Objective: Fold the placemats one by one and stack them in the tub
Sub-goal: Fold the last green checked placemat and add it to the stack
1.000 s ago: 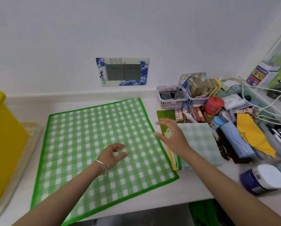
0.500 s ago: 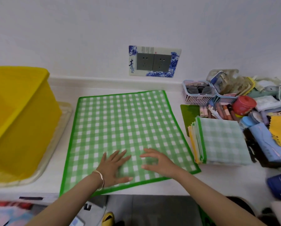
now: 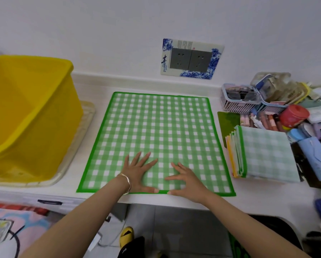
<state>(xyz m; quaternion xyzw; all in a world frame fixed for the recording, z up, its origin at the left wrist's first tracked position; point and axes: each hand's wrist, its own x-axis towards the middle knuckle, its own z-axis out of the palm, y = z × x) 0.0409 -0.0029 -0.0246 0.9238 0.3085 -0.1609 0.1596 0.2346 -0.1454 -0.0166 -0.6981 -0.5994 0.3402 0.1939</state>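
Green-checked placemat (image 3: 156, 135), unfolded, flat on white tabletop (image 3: 249, 198). Left hand (image 3: 139, 174) and right hand (image 3: 188, 181) press its near edge, fingers spread, grasping nothing. Yellow tub (image 3: 34, 108) at left; folded placemat stack (image 3: 264, 155) at right.

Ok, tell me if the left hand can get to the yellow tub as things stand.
Probably yes. The left hand lies flat on the green checked placemat, the yellow tub stands to its left, open-topped, and nothing tall stands between them.

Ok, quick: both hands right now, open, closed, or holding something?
Left hand: open, fingers spread flat on the green checked placemat.
Right hand: open, flat on the same placemat near its front edge.
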